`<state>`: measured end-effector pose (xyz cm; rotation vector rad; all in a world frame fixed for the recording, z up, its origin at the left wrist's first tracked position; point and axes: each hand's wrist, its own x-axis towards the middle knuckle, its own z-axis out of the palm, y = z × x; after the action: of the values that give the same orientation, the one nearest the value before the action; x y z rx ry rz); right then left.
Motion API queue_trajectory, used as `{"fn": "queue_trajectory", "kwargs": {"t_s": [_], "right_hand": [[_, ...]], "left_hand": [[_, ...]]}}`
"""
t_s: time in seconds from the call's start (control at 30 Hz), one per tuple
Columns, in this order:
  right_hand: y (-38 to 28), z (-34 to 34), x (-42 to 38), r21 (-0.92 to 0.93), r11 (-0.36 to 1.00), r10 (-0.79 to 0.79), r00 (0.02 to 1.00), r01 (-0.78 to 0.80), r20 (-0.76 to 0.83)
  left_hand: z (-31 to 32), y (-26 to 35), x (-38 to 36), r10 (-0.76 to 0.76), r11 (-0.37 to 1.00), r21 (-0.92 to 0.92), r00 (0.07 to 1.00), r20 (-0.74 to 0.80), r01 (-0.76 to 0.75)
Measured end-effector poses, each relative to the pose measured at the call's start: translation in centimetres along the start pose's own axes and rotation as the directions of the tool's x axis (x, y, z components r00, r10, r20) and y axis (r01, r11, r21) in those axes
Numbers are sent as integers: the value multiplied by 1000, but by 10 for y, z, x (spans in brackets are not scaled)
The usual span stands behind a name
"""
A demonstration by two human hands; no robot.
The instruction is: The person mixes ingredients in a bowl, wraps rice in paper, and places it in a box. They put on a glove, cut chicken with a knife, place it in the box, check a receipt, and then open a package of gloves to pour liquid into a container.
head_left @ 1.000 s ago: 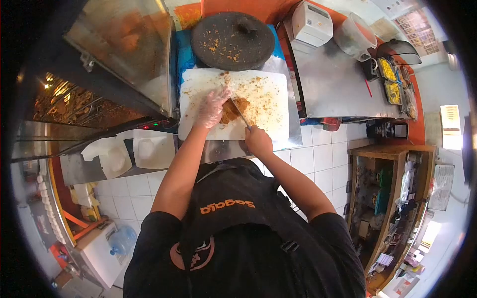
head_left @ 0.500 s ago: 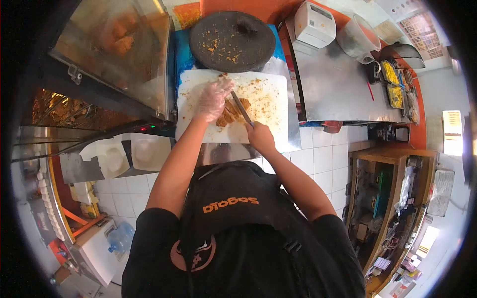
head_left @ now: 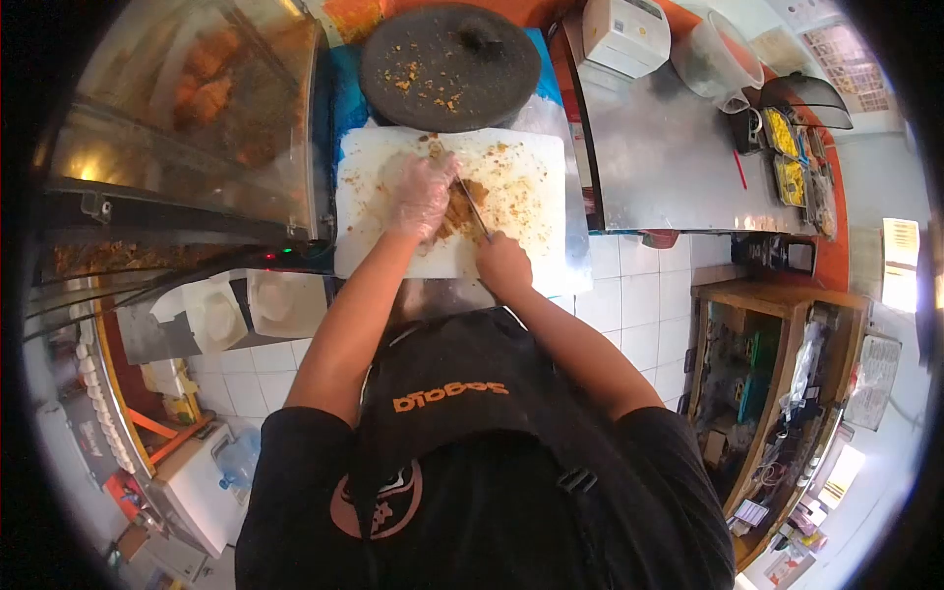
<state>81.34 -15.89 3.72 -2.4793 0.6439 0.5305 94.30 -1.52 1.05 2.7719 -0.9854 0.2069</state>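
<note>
My left hand (head_left: 423,194), in a clear plastic glove, rests at the left part of a white cutting board (head_left: 546,216). Its fingers are bent together near the front of a knife (head_left: 473,207); what lies under them is hidden. My right hand (head_left: 504,266) is bare and closed round the knife's handle, at the near right of the board. The blade slants up and left over brown, crumb-coated fried food (head_left: 459,208), whose exact kind I cannot make out. Crumbs are scattered across the board.
A dark stone mortar (head_left: 452,69) with crumbs stands behind the board. A glass display case (head_left: 187,128) holding fried pieces is at left. On the right, a steel counter (head_left: 669,147) carries a white printer (head_left: 626,37) and a clear tub (head_left: 718,54). Foam boxes (head_left: 285,303) sit below left.
The knife blade has turned edge-on, and the right hand has moved slightly left and nearer. The left hand stays beside the food. The whole view has shifted a little.
</note>
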Motion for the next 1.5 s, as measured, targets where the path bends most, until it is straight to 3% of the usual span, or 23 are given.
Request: {"fn": "queue_trajectory", "kwargs": {"t_s": [0.07, 0.1, 0.13, 0.2, 0.23, 0.27, 0.3, 0.4, 0.5, 0.57, 0.63, 0.73, 0.83, 0.93, 1.03, 1.13, 1.23, 1.33, 1.43, 1.5], "right_hand": [[-2, -1, 1, 2, 1000, -20, 1000, 20, 15], [-2, -4, 1, 26, 999, -34, 999, 34, 12], [-2, -9, 4, 49, 998, -51, 999, 51, 5], [7, -31, -5, 31, 994, -103, 994, 102, 26], [14, -42, -12, 22, 991, -129, 991, 128, 45], [21, -54, -18, 49, 990, -137, 990, 136, 34], [29, -64, -22, 74, 987, -142, 989, 140, 29], [56, -71, -13, -40, 994, -99, 995, 99, -16], [71, -68, -10, -81, 986, -143, 987, 149, 79], [82, -60, -11, -10, 981, -192, 972, 195, 139], [82, -60, -17, 64, 981, -192, 969, 184, 154], [90, -67, -15, 50, 986, -163, 978, 158, 130], [110, -66, -7, 77, 985, -158, 986, 154, 47], [121, -65, -3, 101, 981, -166, 986, 165, -1], [123, -63, 1, 81, 980, -182, 983, 183, -20], [115, -62, 8, 91, 969, -228, 973, 231, -36], [108, -55, 21, 75, 950, -296, 951, 303, -88], [93, -61, 28, 22, 955, -295, 955, 296, -31], [89, -63, 35, 26, 962, -274, 961, 273, 32], [94, -60, 40, 24, 955, -296, 955, 295, 26]], "left_hand": [[-16, -8, 8, 38, 999, -30, 999, -23, -39], [-20, -13, 13, -5, 999, -42, 993, 116, 10], [-17, -20, 11, 30, 987, -155, 998, -49, -37], [0, -29, -1, 31, 922, -346, 923, -383, -175], [-5, -20, -21, -210, 857, -515, 924, -320, 16], [-25, -5, -36, -439, 799, -526, 880, -181, 291], [-44, 10, -50, -646, 674, -498, 762, -38, 546], [23, 26, -109, -815, 349, -636, 558, 157, 688], [-21, 58, -74, -743, 261, -569, 538, 398, 780], [-24, 75, -54, -801, 331, -414, 484, 352, 848], [-57, 96, -22, -846, 274, -255, 358, 395, 927], [-34, 110, -1, -893, 345, -96, 358, 273, 934], [-46, 112, 22, -916, 191, -61, 200, 349, 980], [-26, 109, 11, -920, 293, -101, 309, 240, 951], [-15, 99, -9, -852, 451, -251, 497, 164, 857], [9, 89, -32, -778, 611, -247, 628, -11, 752], [26, 67, -41, -729, 668, -261, 683, -39, 697], [25, 52, -44, -721, 635, -516, 682, -126, 575], [10, 46, -64, -844, 159, -940, 535, 29, 302], [-51, 53, -87, -812, -161, -986, 561, 161, 50]]}}
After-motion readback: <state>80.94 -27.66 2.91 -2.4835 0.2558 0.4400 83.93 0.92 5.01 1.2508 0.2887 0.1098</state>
